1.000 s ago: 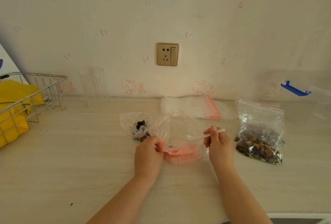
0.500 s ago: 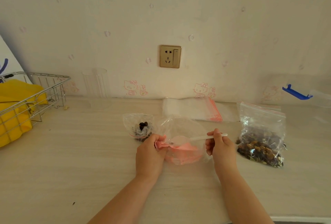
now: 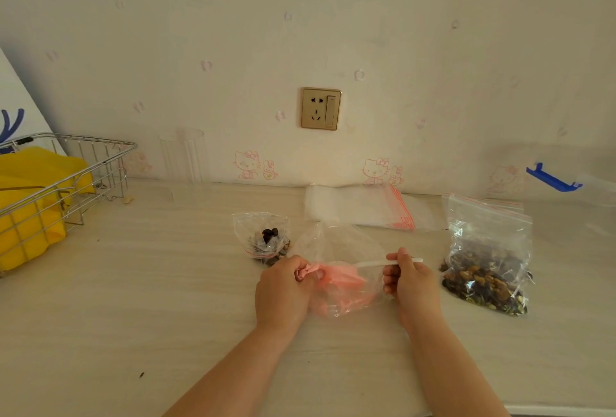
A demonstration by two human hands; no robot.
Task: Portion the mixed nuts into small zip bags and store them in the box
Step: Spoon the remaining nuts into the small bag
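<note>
Between both hands' fingers (image 3: 301,275): small zip bag (image 3: 340,270).

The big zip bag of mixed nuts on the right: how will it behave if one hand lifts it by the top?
The big bag of mixed nuts would probably sag, since the nuts fill only its bottom. Its thin crinkled film looks floppy, perhaps slippery. The load may shift sideways.

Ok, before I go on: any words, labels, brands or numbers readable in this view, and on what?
No readable text in this view.
Wallpaper: pink cartoon cats only, no words.
Board at far left: blue strokes, cut off, unreadable.
Socket: no marking legible.
Nut bag, small bag, empty bags: red zip lines, no print visible.
</note>
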